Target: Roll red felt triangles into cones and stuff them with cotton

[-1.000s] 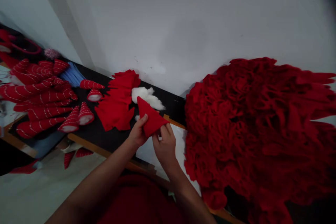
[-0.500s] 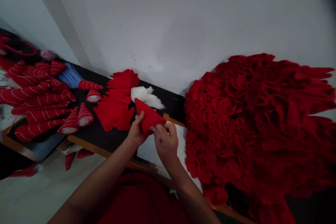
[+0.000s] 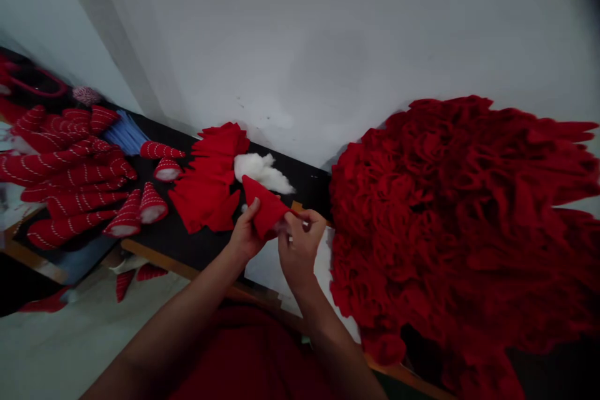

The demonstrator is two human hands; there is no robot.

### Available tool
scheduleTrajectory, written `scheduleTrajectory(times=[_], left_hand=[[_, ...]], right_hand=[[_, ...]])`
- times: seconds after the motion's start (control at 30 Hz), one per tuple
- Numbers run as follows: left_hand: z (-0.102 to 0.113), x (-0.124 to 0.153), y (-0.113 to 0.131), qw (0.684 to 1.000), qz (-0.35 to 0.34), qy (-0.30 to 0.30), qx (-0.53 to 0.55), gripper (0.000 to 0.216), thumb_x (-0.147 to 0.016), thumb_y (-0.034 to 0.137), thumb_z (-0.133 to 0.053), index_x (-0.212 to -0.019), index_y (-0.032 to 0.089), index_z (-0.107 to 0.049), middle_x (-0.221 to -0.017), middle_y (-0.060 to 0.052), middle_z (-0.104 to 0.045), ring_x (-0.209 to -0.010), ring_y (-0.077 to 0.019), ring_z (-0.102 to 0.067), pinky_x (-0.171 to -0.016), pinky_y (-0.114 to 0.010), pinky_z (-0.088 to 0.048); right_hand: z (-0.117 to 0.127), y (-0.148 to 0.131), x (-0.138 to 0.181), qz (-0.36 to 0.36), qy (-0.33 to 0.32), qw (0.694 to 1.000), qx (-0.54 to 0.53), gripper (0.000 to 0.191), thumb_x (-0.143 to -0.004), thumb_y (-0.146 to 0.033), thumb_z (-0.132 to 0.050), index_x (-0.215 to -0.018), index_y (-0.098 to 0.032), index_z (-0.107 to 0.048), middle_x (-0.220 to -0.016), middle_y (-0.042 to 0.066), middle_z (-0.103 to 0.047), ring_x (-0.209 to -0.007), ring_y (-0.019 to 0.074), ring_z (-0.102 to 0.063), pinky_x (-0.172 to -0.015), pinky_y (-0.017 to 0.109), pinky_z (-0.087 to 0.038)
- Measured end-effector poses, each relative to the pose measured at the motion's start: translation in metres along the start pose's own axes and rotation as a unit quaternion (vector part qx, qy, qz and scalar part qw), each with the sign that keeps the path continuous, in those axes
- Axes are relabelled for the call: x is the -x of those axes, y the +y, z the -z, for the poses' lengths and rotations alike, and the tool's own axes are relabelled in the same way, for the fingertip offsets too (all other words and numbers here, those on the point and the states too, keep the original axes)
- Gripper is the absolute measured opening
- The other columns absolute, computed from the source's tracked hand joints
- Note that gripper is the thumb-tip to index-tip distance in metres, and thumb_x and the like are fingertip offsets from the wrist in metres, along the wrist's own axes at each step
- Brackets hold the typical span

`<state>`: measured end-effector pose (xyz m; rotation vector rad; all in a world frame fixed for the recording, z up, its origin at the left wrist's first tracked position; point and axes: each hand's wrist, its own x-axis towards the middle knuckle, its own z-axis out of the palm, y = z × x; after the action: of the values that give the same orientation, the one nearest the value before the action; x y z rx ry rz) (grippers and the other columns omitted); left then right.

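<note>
Tabletop black | wall white | left hand, right hand gripping red felt cone

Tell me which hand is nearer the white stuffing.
Left. The left hand is just below the white stuffing; the right hand is farther, lower and rightward in view, past the red felt triangle.

Matt red felt sits in my left hand; fluffy white fibre filling lies just beyond, on a smooth black desk.
</note>
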<state>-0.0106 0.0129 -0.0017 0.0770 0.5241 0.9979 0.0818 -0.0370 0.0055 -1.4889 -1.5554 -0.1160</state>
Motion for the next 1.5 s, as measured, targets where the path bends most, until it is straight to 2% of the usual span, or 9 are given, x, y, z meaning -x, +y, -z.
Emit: scheduleTrajectory(times=[0.17,0.43,0.67,0.8,0.9,1.0,1.2,1.37,1.5], left_hand=[[-0.001,-0.001,0.002,1.0,-0.016,0.017,0.018,0.032,-0.078,0.032,-0.051,-0.095,0.007,-0.06,-0.083,-0.009,-0.067,-0.073,-0.0164,-0.062,-0.072,-0.027,-0.049],[-0.001,-0.002,0.005,0.999,-0.026,0.001,0.025,0.031,-0.078,0.031,-0.052,-0.098,0.008,-0.059,-0.079,-0.008,-0.066,-0.063,-0.0131,-0.06,-0.059,-0.022,-0.049],[0.004,0.002,0.007,0.999,0.005,-0.043,-0.003,0.037,-0.076,0.036,-0.053,-0.099,0.007,-0.06,-0.079,-0.011,-0.066,-0.052,-0.0113,-0.057,-0.035,-0.017,-0.034],[0.002,0.004,0.005,1.0,-0.003,-0.015,-0.009,0.036,-0.073,0.031,-0.057,-0.101,0.008,-0.059,-0.083,-0.009,-0.066,-0.06,-0.0129,-0.06,-0.045,-0.02,-0.043],[0.0,0.005,0.004,1.0,-0.018,-0.005,-0.012,0.037,-0.07,0.028,-0.061,-0.101,0.008,-0.058,-0.09,-0.01,-0.066,-0.075,-0.0162,-0.062,-0.069,-0.025,-0.049],[0.0,0.006,0.002,0.999,-0.031,-0.028,-0.021,0.038,-0.067,0.026,-0.063,-0.1,0.009,-0.059,-0.095,-0.011,-0.065,-0.087,-0.0194,-0.061,-0.086,-0.031,-0.045],[0.003,0.008,-0.001,0.995,-0.034,-0.064,-0.062,0.04,-0.067,0.028,-0.064,-0.102,0.011,-0.059,-0.1,-0.011,-0.064,-0.087,-0.0212,-0.061,-0.086,-0.034,-0.045],[-0.001,0.013,0.002,0.987,-0.047,-0.133,-0.07,0.058,-0.068,0.027,-0.064,-0.123,0.022,-0.044,-0.107,-0.009,-0.061,-0.093,-0.0256,-0.06,-0.086,-0.043,-0.043],[-0.003,0.014,0.002,0.984,-0.036,-0.161,-0.064,0.06,-0.07,0.028,-0.063,-0.125,0.023,-0.04,-0.104,-0.009,-0.062,-0.094,-0.0271,-0.06,-0.087,-0.046,-0.042]], right_hand=[[-0.004,0.0,0.002,-0.007,0.049,0.998,0.026,0.033,-0.07,-0.004,-0.044,-0.096,-0.019,-0.056,-0.092,0.006,-0.035,-0.086,0.0183,-0.041,-0.067,0.033,-0.045],[-0.01,-0.007,0.01,0.083,0.002,0.996,0.007,0.033,-0.08,-0.004,-0.037,-0.105,-0.019,-0.052,-0.104,0.011,-0.049,-0.1,0.0207,-0.047,-0.082,0.039,-0.045],[-0.002,-0.009,0.004,0.066,-0.094,0.984,-0.135,0.028,-0.08,-0.003,-0.035,-0.083,-0.018,-0.06,-0.087,0.007,-0.056,-0.086,0.0152,-0.055,-0.075,0.029,-0.049],[-0.007,-0.003,0.005,0.052,-0.12,0.987,-0.097,0.037,-0.078,-0.002,-0.032,-0.103,-0.015,-0.056,-0.098,0.011,-0.056,-0.098,0.0184,-0.053,-0.082,0.034,-0.048],[-0.013,0.0,0.009,0.078,-0.164,0.981,-0.073,0.051,-0.076,-0.002,-0.033,-0.125,-0.012,-0.039,-0.118,0.015,-0.05,-0.115,0.0235,-0.043,-0.091,0.045,-0.043],[-0.016,0.001,0.01,0.099,-0.17,0.979,-0.051,0.057,-0.075,-0.004,-0.036,-0.131,-0.011,-0.031,-0.128,0.018,-0.042,-0.122,0.0287,-0.034,-0.093,0.054,-0.038],[-0.012,0.001,0.006,0.114,-0.22,0.968,-0.042,0.061,-0.071,-0.006,-0.04,-0.132,-0.007,-0.03,-0.131,0.019,-0.041,-0.124,0.0301,-0.033,-0.095,0.054,-0.037],[-0.01,0.0,0.005,0.122,-0.255,0.958,-0.043,0.061,-0.071,-0.008,-0.04,-0.131,-0.005,-0.031,-0.132,0.019,-0.04,-0.126,0.0295,-0.032,-0.098,0.051,-0.036],[-0.01,0.0,0.002,0.123,-0.265,0.955,-0.038,0.062,-0.07,-0.008,-0.041,-0.131,-0.006,-0.031,-0.132,0.018,-0.041,-0.125,0.0296,-0.034,-0.098,0.05,-0.036]])
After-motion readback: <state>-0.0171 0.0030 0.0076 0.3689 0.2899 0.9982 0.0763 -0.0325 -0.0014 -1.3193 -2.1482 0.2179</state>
